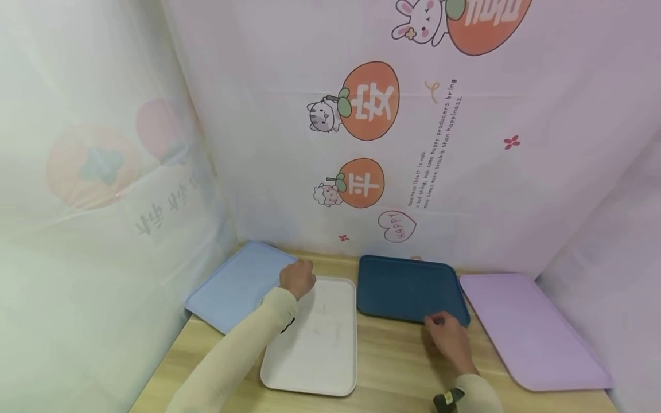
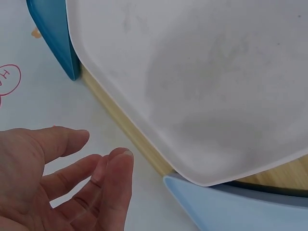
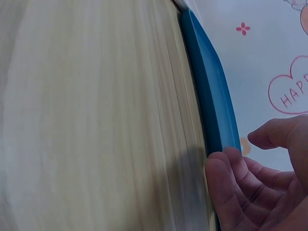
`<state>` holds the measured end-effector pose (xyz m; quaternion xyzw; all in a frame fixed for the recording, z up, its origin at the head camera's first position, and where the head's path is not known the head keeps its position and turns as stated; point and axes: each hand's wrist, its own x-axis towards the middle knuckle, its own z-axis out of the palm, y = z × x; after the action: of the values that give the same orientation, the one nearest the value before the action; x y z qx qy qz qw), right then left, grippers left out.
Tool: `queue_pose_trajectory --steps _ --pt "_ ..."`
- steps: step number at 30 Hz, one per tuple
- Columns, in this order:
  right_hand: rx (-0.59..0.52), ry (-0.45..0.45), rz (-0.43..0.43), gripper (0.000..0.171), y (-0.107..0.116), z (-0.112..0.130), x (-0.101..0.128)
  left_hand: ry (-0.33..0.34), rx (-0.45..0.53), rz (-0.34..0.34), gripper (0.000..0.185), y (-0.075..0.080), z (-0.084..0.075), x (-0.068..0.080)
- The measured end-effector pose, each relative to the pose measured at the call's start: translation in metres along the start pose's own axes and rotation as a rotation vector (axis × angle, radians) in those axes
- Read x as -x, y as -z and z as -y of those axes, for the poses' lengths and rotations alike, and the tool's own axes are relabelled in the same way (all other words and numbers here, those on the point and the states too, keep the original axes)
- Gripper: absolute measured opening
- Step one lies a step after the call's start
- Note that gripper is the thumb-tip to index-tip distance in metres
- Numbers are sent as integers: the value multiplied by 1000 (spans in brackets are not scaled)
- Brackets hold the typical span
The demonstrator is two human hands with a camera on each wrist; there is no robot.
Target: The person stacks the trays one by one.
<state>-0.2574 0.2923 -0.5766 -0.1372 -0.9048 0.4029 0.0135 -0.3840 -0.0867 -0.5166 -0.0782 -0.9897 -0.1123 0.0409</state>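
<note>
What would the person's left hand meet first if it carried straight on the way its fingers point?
Probably the printed backdrop sheet behind the table. The left hand, open, hovers by the white tray corner and light blue tray, fingers aimed past both, though depth is unclear.

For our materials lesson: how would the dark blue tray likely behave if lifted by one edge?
The dark blue tray looks moulded with a raised rim, so it probably stays stiff rather than sagging. It seems thin, so likely light. Its smooth surface may be slippery where the right hand touches its near edge on the wooden table.
</note>
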Motion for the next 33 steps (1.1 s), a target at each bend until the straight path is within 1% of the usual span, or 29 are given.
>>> queue_pose_trajectory --steps 4,9,14,17,21,27,30,33 --pt "-1 -15 8 45 5 -7 -1 -12 -8 1 13 0 -4 0" --pt "5 -8 8 47 13 -11 -3 -31 15 18 12 -1 -11 -2" --pt "41 -3 -9 48 20 -15 -5 -43 31 24 14 -4 -15 -6" --pt "70 4 -23 48 22 -20 -7 -46 51 31 16 -5 -17 -7" --pt "83 2 -31 49 25 -27 -9 -48 53 40 18 -7 -20 -10" --pt "69 -20 -36 50 32 -36 -12 -55 45 24 18 -7 -26 -15" --pt "88 -23 -47 50 35 -38 -12 -43 20 36 17 -8 -32 -17" --pt "92 -31 -54 51 37 -39 -12 -29 -28 57 15 -10 -40 -20"
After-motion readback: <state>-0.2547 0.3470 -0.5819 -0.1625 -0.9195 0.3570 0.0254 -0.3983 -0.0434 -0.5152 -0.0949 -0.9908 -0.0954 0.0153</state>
